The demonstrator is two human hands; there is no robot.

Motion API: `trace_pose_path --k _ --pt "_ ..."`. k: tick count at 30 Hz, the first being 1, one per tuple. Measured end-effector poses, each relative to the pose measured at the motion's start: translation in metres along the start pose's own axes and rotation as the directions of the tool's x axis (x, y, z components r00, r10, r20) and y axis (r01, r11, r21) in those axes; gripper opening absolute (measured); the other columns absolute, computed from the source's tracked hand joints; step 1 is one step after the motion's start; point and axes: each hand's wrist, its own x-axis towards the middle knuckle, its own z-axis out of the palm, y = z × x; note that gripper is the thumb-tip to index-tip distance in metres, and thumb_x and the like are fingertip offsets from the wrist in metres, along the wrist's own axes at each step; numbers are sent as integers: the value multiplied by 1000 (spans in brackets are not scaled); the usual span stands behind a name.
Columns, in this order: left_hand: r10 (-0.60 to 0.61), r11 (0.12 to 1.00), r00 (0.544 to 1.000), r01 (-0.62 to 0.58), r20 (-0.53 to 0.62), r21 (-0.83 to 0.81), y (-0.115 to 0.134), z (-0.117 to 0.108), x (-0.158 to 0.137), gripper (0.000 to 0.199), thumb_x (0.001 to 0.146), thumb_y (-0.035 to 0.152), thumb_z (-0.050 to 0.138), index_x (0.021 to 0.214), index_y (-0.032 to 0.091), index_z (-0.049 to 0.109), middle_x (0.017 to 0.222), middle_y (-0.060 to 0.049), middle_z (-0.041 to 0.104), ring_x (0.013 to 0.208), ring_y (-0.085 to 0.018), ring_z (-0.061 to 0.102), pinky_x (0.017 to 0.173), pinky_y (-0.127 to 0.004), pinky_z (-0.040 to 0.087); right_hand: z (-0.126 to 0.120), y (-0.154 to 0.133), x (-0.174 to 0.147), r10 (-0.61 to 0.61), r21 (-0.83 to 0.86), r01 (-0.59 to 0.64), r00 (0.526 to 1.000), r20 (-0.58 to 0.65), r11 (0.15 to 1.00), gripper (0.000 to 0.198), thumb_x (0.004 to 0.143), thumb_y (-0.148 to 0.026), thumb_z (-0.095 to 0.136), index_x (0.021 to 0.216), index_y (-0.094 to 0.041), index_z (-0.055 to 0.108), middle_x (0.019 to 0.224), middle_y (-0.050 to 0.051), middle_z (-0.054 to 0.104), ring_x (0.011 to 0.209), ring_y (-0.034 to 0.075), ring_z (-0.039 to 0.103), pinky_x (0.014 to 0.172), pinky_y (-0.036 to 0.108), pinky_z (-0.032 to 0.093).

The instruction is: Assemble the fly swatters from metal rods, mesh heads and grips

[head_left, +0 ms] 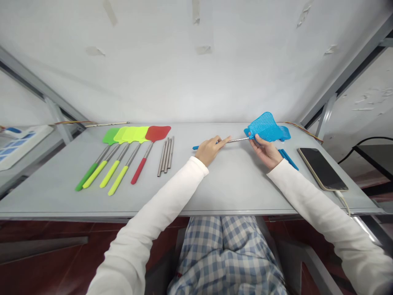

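A blue fly swatter (263, 123) lies sideways between my two hands. My left hand (210, 148) is closed around its blue grip and thin metal rod, index finger stretched along the rod. My right hand (266, 150) pinches the base of the mesh head, where the rod enters it. Behind this head, more blue swatter heads (286, 132) lie on the table, partly covered. Close to my right wrist are loose blue handles (288, 159), partly hidden by my hand and sleeve.
Left of my hands lie several metal tubes (166, 155). Further left is a row of swatters: a red one (157, 133), three yellow ones (139, 134) and a green one (109, 136). A phone (322, 169) with a plugged-in cable lies at the table's right. Metal frame posts flank the table (233, 192).
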Motion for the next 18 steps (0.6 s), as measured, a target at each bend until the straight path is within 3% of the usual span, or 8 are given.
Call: trace_pose_path --k 8,18 --pt "-22 1000 1000 22 14 -14 4 -1 -1 46 103 25 28 146 30 45 101 -4 62 89 -13 62 77 -24 49 2 3 -3 -55 -45 58 996 69 997 30 68 -23 82 95 -27 69 104 -2 74 125 17 58 110 29 49" --pt "-82 994 993 87 91 -59 8 -11 -3 47 103 31 28 147 31 43 109 -5 63 95 -14 63 67 -22 47 0 7 -5 70 -111 -67 997 25 992 19 67 -25 83 79 -27 68 93 -4 74 113 15 64 101 29 50"
